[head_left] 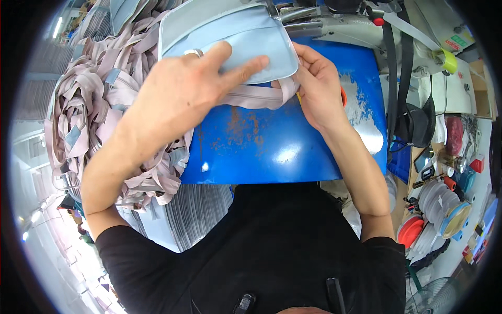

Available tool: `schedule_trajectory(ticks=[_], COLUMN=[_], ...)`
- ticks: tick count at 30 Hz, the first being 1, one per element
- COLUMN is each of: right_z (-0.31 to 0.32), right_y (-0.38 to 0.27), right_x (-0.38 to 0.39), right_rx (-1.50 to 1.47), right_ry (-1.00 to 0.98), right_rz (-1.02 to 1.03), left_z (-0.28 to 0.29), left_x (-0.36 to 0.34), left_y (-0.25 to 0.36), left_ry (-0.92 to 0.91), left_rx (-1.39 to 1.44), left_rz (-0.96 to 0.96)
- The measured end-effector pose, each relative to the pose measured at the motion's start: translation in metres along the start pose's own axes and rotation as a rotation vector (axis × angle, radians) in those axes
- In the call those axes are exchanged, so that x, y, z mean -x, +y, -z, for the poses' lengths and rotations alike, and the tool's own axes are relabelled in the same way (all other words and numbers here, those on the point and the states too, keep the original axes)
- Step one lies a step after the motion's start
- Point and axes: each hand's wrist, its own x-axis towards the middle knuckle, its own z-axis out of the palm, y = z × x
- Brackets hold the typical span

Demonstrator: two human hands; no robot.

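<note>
The left hand [183, 99] comes in from the lower left, forearm raised and crossing a heap of straps [89, 115], and lies palm down on one pale blue fabric panel [235, 36]. Its fingers [246, 68] are stretched out nearly together, flat on the panel's lower edge; one ring [193, 52] shows on it. The right hand [319, 89] reaches up from the lower right, wrist bent inward, its fingers curled and pinched on one pale pink zipper strip [256, 97] that runs under the panel's edge. The panel and strip lie at the far side of one blue tabletop [272, 152], just before the sewing machine [334, 23]. The straps in the heap are too tangled to count. Right of the tabletop stand two thread spools [444, 214].
</note>
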Motion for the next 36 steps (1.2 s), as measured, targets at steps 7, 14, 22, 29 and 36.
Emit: schedule_trajectory(ticks=[7, 14, 22, 29, 36], right_z=[-0.004, -0.009, -0.005, -0.016, 0.000], right_y=[0.010, 0.015, 0.015, 0.009, -0.014], right_x=[-0.033, -0.040, -0.039, -0.026, 0.030], right_rx=[0.013, -0.028, -0.032, 0.049, 0.210], right_ry=[0.092, 0.125, 0.149, 0.186, 0.044], right_rz=[0.085, 0.119, 0.112, 0.077, 0.072], left_z=[-0.008, 0.019, 0.004, -0.030, -0.042], left_x=[-0.025, -0.048, -0.052, -0.077, -0.043], left_y=[-0.035, -0.043, -0.004, 0.044, 0.071], left_ry=[0.010, -0.173, -0.141, 0.214, 0.270], left_rx=[-0.125, -0.126, -0.029, 0.160, 0.587], left_rz=[-0.057, -0.096, 0.079, 0.376, 0.508])
